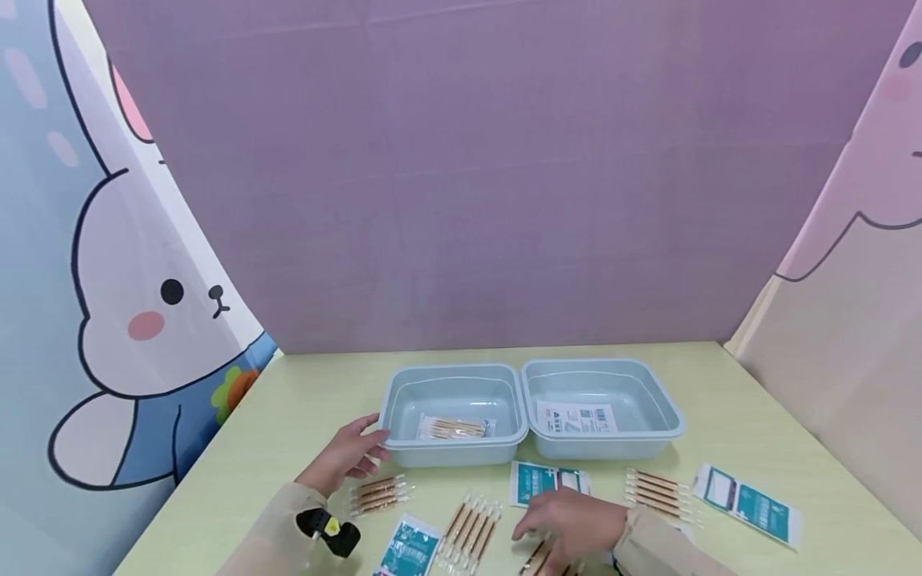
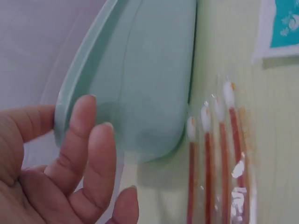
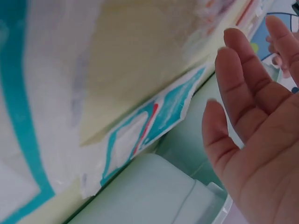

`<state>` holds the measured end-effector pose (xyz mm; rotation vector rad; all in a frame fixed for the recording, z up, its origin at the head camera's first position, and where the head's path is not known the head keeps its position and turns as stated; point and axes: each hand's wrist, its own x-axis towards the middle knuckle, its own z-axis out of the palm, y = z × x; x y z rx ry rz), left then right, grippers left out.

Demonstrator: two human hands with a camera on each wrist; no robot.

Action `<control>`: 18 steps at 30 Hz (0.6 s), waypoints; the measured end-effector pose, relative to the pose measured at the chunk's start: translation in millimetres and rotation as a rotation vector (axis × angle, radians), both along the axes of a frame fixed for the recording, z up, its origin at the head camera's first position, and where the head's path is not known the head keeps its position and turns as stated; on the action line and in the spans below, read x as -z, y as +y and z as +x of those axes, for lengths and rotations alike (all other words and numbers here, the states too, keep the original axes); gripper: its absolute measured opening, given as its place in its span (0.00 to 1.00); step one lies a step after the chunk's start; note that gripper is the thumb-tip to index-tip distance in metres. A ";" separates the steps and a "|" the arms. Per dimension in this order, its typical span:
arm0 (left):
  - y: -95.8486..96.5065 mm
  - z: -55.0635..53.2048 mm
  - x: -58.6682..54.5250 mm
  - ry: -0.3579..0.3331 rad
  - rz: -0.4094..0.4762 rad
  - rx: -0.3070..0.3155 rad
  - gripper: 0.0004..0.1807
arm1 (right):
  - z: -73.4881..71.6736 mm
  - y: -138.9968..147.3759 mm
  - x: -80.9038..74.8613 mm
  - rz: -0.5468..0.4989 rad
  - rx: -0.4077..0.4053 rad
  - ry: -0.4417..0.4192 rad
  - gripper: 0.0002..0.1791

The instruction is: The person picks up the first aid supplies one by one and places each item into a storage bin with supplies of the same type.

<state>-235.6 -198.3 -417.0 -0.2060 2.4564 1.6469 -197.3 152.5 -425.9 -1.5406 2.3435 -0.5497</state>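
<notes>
My left hand touches the left rim of a pale blue plastic basin. Its fingers look loosely bent in the left wrist view, and the thumb tip is hidden behind the rim. Inside that basin lies a clear pack of cotton swabs. Beside the left hand are brown-stemmed cotton swabs in clear film. Palm down, my right hand hovers over more brown swabs, which it partly covers. In the right wrist view its fingers are relaxed and hold nothing.
A second basin stands against the first, with a white printed packet inside. Teal-and-white packets and brown swab packs lie on the yellow table. A purple backdrop rises behind.
</notes>
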 end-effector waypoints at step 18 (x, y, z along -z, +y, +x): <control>1.6 -1.0 -3.0 0.010 0.023 -0.018 0.27 | 2.6 3.7 11.4 -0.007 -0.017 0.111 0.18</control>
